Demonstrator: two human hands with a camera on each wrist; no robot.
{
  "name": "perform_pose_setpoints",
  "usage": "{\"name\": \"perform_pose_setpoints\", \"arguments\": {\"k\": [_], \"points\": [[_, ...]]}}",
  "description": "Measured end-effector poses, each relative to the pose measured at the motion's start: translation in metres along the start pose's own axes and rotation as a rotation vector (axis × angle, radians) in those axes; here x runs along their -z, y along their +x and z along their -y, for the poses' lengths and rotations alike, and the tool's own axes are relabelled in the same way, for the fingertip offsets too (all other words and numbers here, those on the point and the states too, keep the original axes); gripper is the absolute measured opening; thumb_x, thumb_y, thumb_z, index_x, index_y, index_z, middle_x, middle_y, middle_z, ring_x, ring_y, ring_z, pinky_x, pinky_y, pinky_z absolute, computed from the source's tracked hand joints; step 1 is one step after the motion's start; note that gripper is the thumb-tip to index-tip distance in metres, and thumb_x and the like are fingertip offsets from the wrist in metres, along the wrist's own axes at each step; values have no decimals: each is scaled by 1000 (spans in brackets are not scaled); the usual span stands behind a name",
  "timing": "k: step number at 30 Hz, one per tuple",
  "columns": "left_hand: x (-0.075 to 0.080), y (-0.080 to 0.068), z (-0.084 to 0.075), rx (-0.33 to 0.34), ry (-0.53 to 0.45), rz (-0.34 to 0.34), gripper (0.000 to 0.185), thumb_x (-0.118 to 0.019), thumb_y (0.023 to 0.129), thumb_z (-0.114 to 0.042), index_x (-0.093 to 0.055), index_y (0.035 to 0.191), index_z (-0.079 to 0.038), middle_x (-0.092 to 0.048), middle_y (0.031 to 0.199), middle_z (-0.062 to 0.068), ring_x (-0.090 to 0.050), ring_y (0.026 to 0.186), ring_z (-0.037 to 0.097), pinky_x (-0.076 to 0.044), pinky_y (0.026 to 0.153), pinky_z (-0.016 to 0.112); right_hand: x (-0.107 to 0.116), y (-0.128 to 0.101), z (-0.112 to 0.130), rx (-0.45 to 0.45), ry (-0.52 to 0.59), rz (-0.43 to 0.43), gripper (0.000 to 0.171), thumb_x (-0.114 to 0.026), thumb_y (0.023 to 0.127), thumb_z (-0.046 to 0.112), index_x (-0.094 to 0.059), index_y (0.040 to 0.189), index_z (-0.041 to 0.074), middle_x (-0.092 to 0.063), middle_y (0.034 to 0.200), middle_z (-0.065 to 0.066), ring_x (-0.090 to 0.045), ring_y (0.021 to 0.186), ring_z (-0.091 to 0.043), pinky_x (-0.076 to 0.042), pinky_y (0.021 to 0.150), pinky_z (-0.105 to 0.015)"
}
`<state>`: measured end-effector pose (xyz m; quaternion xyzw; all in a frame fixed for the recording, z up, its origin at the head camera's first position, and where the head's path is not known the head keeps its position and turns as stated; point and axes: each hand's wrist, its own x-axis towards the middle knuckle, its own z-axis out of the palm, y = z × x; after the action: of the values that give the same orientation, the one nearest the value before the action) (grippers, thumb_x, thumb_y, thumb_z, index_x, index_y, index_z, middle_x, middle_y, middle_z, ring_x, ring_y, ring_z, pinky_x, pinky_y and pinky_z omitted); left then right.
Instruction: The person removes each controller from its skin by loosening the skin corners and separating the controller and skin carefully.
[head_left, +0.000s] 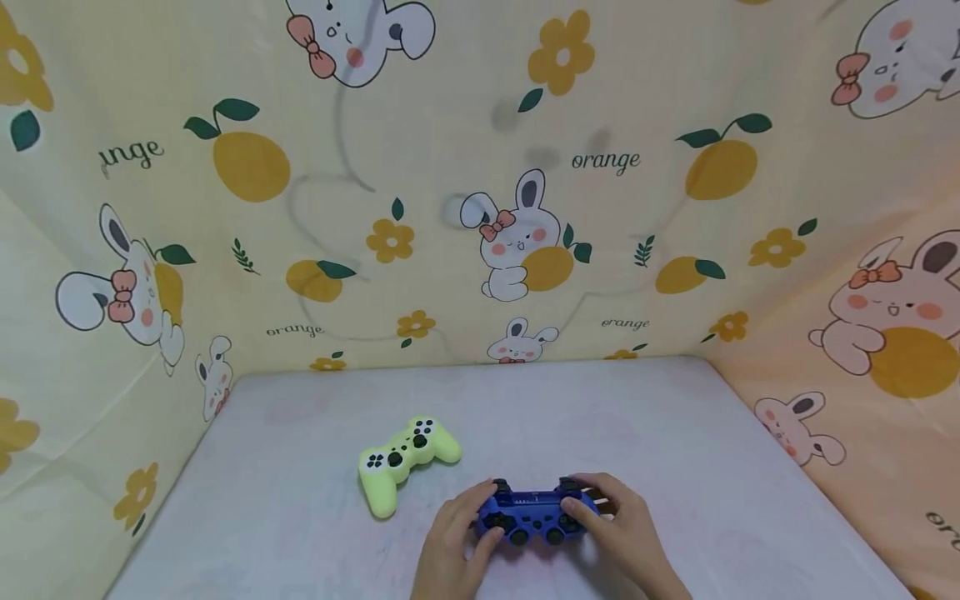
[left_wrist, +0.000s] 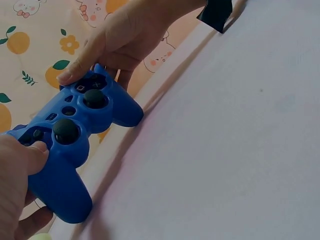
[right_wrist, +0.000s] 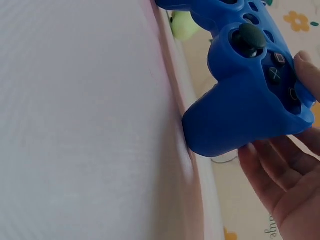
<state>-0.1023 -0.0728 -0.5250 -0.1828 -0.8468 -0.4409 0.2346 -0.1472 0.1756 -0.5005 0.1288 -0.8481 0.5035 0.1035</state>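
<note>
Cream fabric (head_left: pixel 442 125) printed with rabbits, flowers and oranges walled in a pale table (head_left: pixel 645 425) at the back and on both sides. Near the front of that surface, a little right of centre, was the blue controller (head_left: pixel 536 510), held between a person's two hands. The left hand (head_left: pixel 453 537) gripped one end, its thumb beside the directional pad; the right hand (head_left: pixel 626 525) gripped the other, thumb up by the face buttons and fingers behind the handle. Both were closed in to the controller's width — neither stood wide. Whether the handles touched the table could not be told.

The step in hand looked like handling or positioning this controller, its sticks turned toward the person. A next move would seem to call for the two hands to travel together, so that it did not twist, and for an even release if it was to be set down.

The yellow-green controller (head_left: pixel 405 457) lay slanted just beyond the left hand and to its left, the closest thing to bump. Bare room opened to the right and behind — the back edge and side edges were well apart from the hands. The near edge fell outside the head view.
</note>
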Motion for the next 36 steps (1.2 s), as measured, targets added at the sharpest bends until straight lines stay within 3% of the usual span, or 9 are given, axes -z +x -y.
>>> {"name": "perform_pose_setpoints", "arguments": {"k": [4, 8, 13, 16, 23, 29, 36], "points": [[-1, 1, 0, 43, -94, -5, 50, -76, 87, -12, -56, 132, -19, -57, 133, -2, -59, 109, 14, -53, 81, 27, -1, -2, 0, -15, 59, -54, 26, -83, 80, 20, -60, 91, 15, -68, 101, 5, -65, 85, -14, -54, 71, -29], [0, 1, 2, 66, -188, 0, 51, -78, 85, -8, -54, 129, -18, -58, 126, -1, -62, 100, 13, -54, 77, 27, 0, -3, -1, 24, 76, -48, 30, -83, 80, 18, -54, 88, 14, -68, 104, 4, -65, 86, -15, -53, 72, -29], [3, 1, 4, 45, -137, 60, 57, -73, 90, -15, -49, 141, -26, -52, 128, -4, -58, 101, 11, -54, 78, 30, 1, -2, 3, 72, 68, -32, 30, -83, 79, 10, -55, 89, 14, -68, 103, 5, -65, 88, -14, -54, 73, -29], [4, 2, 5, 29, -117, 61, 52, -73, 91, -17, -54, 138, -27, -51, 127, -5, -59, 101, 12, -55, 78, 30, 3, -2, 14, 92, 62, -38, 30, -82, 78, 4, -54, 85, 11, -69, 101, 0, -66, 87, -16, -54, 71, -30], [2, 6, 2, 101, -239, 67, 42, -74, 89, -13, -58, 126, -25, -54, 127, -4, -62, 103, 15, -53, 82, 27, 8, -2, 28, 87, 82, -72, 28, -82, 77, -2, -56, 81, 9, -70, 99, -6, -66, 81, -15, -55, 69, -31], [4, 12, 6, 69, -229, 87, 34, -74, 89, -13, -57, 117, -23, -54, 125, -5, -63, 98, 15, -55, 77, 26, 4, 2, 6, 49, 55, -65, 28, -82, 79, 8, -55, 85, 14, -67, 93, 2, -65, 83, -13, -54, 69, -29], [9, 16, 12, 95, -266, 108, 33, -75, 87, -12, -58, 113, -24, -54, 124, -5, -62, 98, 16, -55, 75, 27, 4, 10, 7, 47, 36, -30, 27, -83, 80, 21, -61, 94, 15, -66, 90, 5, -65, 84, -13, -54, 68, -29]]}}
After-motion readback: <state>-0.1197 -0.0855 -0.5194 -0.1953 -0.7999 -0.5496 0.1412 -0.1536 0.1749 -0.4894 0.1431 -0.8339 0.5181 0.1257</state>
